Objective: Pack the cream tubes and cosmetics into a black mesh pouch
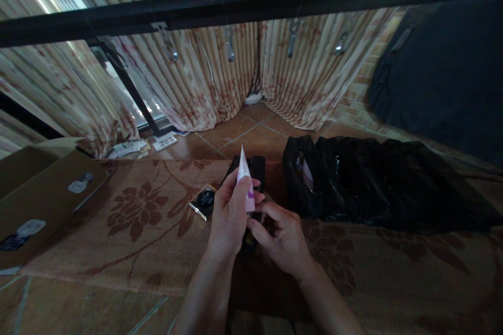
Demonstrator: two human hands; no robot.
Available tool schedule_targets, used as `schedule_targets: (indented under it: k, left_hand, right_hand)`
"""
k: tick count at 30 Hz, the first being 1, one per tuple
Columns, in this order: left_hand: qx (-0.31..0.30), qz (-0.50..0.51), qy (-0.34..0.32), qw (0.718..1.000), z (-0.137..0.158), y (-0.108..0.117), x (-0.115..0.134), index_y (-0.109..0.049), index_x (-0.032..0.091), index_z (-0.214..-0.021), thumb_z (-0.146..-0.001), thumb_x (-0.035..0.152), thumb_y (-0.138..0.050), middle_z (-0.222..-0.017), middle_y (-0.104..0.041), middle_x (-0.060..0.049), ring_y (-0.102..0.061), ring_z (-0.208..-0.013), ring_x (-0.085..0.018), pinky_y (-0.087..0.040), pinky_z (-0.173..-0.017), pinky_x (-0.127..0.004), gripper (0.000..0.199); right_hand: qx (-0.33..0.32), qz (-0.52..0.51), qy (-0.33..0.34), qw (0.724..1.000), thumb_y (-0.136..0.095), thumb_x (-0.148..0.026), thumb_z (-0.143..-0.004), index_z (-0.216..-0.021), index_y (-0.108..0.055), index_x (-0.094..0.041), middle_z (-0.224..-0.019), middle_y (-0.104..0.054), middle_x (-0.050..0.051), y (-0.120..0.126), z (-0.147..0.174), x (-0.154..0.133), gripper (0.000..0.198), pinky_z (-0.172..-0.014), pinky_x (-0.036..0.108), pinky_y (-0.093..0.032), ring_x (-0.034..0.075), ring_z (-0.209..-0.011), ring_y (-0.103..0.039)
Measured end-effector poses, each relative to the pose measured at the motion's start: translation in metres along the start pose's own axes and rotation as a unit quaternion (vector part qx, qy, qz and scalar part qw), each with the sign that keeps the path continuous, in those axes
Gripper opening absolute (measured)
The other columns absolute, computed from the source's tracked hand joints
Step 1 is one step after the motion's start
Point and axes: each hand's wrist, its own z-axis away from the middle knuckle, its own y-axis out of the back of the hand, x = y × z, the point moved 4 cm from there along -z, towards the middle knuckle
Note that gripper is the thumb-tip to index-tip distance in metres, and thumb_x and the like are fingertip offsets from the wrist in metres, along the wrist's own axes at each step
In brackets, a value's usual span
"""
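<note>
A white and pink squeeze tube [245, 180] is held in my left hand [230, 214], its flat crimped end pointing up and away. My right hand [285, 235] has its thumb and index finger pinched together at the tube's lower, pink end; I cannot make out whether a cap sits between them. Beneath both hands lies a black bag [257, 167], mostly hidden by them. Just left of my left hand, a round black compact in a clear wrapper with a gold edge [205, 199] rests on the patterned rug.
Several black bags [353, 183] stand in a row on the right, the nearest one gaping with something pale inside. An open cardboard box [51, 199] is at the left. A dark horizontal bar [251, 8] with metal clips crosses above, before striped curtains [220, 78]. Papers [129, 147] lie behind the rug [157, 220].
</note>
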Motion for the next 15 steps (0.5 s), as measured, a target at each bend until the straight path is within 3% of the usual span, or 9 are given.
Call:
schedule_targets:
  k: [5, 9, 15]
  left_hand:
    - [-0.032, 0.047, 0.022, 0.998, 0.0004, -0.0006, 0.002, -0.068, 0.013, -0.089, -0.082, 0.046, -0.059, -0.059, -0.061, -0.001, -0.049, -0.049, -0.008, -0.037, -0.048, -0.02, 0.035]
    - [-0.049, 0.108, 0.062, 0.991, 0.0011, -0.0019, 0.0055, -0.066, 0.012, -0.088, -0.081, 0.044, -0.061, -0.066, -0.063, -0.003, -0.047, -0.05, -0.008, -0.034, -0.047, -0.02, 0.034]
    - [-0.076, 0.141, 0.093, 0.983, -0.0005, -0.0013, 0.0047, -0.067, 0.01, -0.081, -0.079, 0.052, -0.062, -0.058, -0.06, -0.003, -0.045, -0.047, -0.008, -0.029, -0.044, -0.021, 0.042]
  right_hand:
    - [-0.001, -0.006, 0.006, 1.0, -0.063, -0.025, -0.084, -0.089, -0.064, -0.019, -0.071, -0.061, -0.001, -0.0008, 0.0003, 0.0012, 0.008, -0.056, 0.021, -0.043, 0.01, -0.058, -0.055]
    - [-0.005, -0.013, 0.01, 1.0, -0.063, -0.024, -0.084, -0.09, -0.064, -0.02, -0.074, -0.064, -0.001, -0.0007, -0.0002, -0.0004, 0.007, -0.058, 0.021, -0.044, 0.01, -0.059, -0.056]
    - [0.001, -0.007, 0.011, 1.0, -0.063, -0.026, -0.084, -0.088, -0.065, -0.02, -0.073, -0.065, 0.0, -0.0006, 0.0, -0.0006, 0.008, -0.058, 0.021, -0.045, 0.011, -0.06, -0.056]
